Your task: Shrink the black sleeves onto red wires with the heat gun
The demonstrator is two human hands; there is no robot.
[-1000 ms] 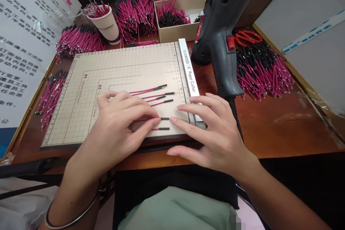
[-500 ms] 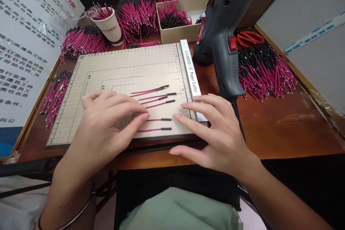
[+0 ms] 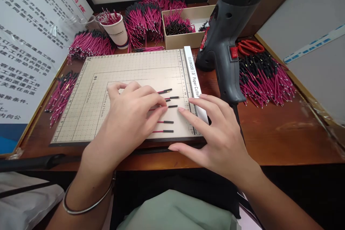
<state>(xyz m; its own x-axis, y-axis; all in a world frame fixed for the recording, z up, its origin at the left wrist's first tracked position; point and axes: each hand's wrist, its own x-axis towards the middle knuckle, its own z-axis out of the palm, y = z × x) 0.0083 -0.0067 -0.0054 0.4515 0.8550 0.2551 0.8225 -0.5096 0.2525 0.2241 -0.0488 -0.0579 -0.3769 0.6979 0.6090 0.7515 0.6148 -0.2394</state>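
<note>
— So where are the wires [image 3: 165, 121] exactly?

— Lying in a loose row on the cutter board [image 3: 88, 115], black sleeved ends pointing toward the ruler [image 3: 194, 79]. The left hand [image 3: 129, 118] lies flat over their red tails with fingers [image 3: 153, 101] loosely spread, index tip touching the middle wire; it pinches nothing. Two wires show just below those fingertips, two or three peek out above them.

— And the right hand [image 3: 218, 136]?

— Open too, fingers [image 3: 188, 116] fanned, index tip just beside the sleeve of that same middle wire, the others resting on the ruler's near end. It grips nothing.

— How would they handle?

— Light and thin, I'd judge, springy rather than limp (they'd roll or skitter under a flat palm). The sleeved end looks the sturdiest place to pinch, between thumb and index tip; the sleeve may slide if tugged.

— What else is about?

— A heat gun [image 3: 223, 57] beyond the right fingers, scissors [image 3: 249, 46] and a wire heap [image 3: 265, 79] past it; a cup [image 3: 117, 30] and box [image 3: 188, 37] beyond the left fingers
</note>
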